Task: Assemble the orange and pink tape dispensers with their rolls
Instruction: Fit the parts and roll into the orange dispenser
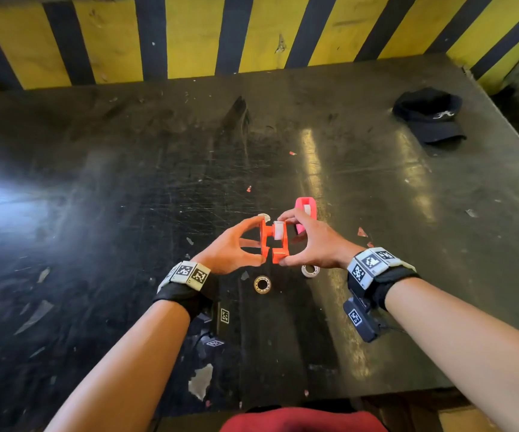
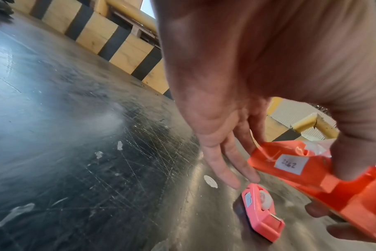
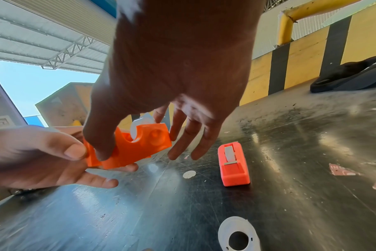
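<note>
Both hands are up over the black worktop (image 1: 127, 213), w/ the orange tape dispenser (image 1: 275, 241) held between them in two halves that haven't closed yet; a gap shows btwn the shells, and a whitish tape roll (image 1: 279, 231) sits on the hub inside. Left hand (image 1: 230, 244) pinches its half, thumb at the near end and index finger over the top, the other fingers hanging loose and straight. Right hand (image 1: 311, 241) grips the other half the same way: thumb at the near corner, fingers curled over the far end. Just beyond the orange dispenser, on the right hand's side, the pink tape dispenser (image 1: 306, 212) lies on the worktop, closed up, roll already in it afaict. Nearer the person than the orange dispenser lie two loose tape rolls (image 1: 262, 284), flat on the surface. A black cap (image 1: 429, 116) sits well off from the dispenser, far right. To do this step well, I'd say: keep the roll square on the hub, line up the shell edges at the near end first, then squeeze evenly w/ both thumbs. Pressing while one half is tilted would prob jam the roll or pop a half loose.
</note>
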Available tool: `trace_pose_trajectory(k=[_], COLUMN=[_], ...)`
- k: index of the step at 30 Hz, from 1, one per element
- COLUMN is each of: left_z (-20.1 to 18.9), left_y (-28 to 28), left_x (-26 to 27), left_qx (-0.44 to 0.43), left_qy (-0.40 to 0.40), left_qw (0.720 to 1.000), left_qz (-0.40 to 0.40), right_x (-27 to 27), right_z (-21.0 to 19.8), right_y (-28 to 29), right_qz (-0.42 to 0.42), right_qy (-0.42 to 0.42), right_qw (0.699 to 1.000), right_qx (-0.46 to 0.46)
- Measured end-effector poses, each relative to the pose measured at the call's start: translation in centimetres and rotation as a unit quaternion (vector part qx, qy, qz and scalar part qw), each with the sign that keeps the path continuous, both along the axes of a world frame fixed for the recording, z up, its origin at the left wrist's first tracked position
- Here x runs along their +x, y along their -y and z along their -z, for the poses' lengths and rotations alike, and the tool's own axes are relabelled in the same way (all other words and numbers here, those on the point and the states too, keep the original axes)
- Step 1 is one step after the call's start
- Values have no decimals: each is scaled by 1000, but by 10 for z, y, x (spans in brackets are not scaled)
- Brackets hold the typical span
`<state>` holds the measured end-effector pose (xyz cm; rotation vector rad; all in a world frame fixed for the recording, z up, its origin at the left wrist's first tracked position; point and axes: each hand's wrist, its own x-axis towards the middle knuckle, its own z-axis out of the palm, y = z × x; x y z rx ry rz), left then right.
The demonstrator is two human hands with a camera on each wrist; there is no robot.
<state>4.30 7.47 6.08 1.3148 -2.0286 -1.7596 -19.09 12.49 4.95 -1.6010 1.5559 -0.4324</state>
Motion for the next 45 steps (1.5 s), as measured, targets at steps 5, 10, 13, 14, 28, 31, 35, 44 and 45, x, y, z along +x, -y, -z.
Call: trace_pose_trajectory(k=[5, 10, 13, 14, 28, 31, 35, 44, 45], left_z=[0, 1, 2, 1, -6, -10, -11, -16, -17], left_y=[-3, -7, -9, -10, -4, -4, -3, -2, -2], left_x=[0, 0, -2, -3, -3, -7, -18, -36, -37], left_qx=[17, 21, 26, 32, 28, -12, -163, -287, -295], left_qy=[-12, -15, -14, -15, -5, -42, 8, 68, 73], left_qw=[1000, 1000, 999, 999, 999, 999, 985, 955, 952], left_qz=[1, 9, 14, 11, 33, -32, -58, -39, -39], right_x=[-4, -3, 2, 3, 3, 0, 1, 3, 3], right_z=[-3, -2, -1, -2, -4, -4, -3, -2, -2], right_y=[-1, -1, 0, 0, -8, -11, -14, -14, -14], right_qz=[-3, -4, -10, -11, 12, 35, 48, 55, 54], right_qy=[8, 24, 16, 15, 35, 42, 52, 42, 42], right_qw=[1000, 999, 999, 999, 999, 998, 997, 997, 997], right_qx=[18, 37, 38, 37, 19, 3, -16, -45, -45])
